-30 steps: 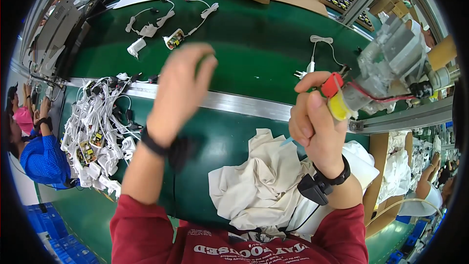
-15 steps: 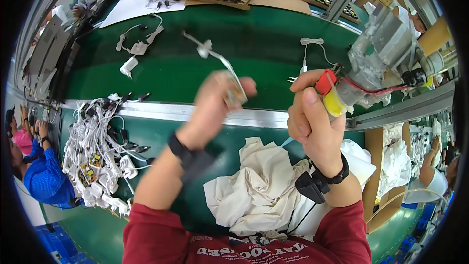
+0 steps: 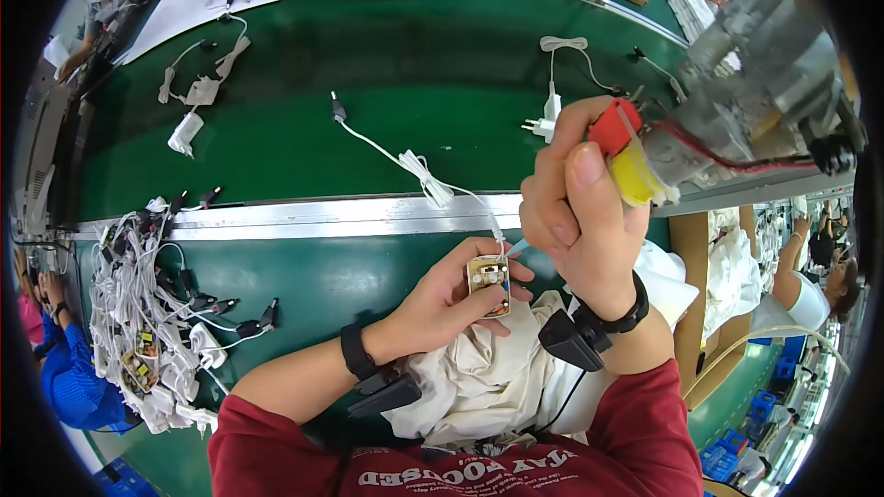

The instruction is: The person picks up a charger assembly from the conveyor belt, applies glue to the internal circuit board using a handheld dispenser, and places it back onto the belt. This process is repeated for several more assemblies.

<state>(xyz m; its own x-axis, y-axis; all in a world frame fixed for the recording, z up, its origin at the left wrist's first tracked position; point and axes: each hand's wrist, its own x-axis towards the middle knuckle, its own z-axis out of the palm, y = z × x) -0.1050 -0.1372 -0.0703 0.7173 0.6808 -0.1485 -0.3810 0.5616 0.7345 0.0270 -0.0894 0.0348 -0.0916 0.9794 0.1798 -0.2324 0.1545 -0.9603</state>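
Observation:
My left hand [image 3: 451, 299] grips a power adapter [image 3: 489, 287], its white case uncovered so the circuit board shows, with the thumb across the parts. From its top a white cable [image 3: 425, 179], bundled midway, runs over the metal rail onto the green surface and ends in a black plug. My right hand [image 3: 589, 212] is closed around a bulky grey tool [image 3: 737, 97] wrapped in clear plastic, with red and yellow bands near the fingers. A pale blue pointed tip [image 3: 518, 248] shows below that hand, close to the adapter; its link to the tool is hidden.
A heap of white adapters and cables [image 3: 147, 331] lies at left. Crumpled cream cloth [image 3: 479, 368] is under my hands. Beyond the metal rail [image 3: 304, 217] lie more adapters [image 3: 186, 132] and a white plug adapter [image 3: 545, 120]. A cardboard box [image 3: 692, 262] stands at right; other people work around.
My left hand has come down and right with the adapter, from above the rail to beside the blue tip, trailing its cable. My right hand keeps its hold on the tool. The view has shifted.

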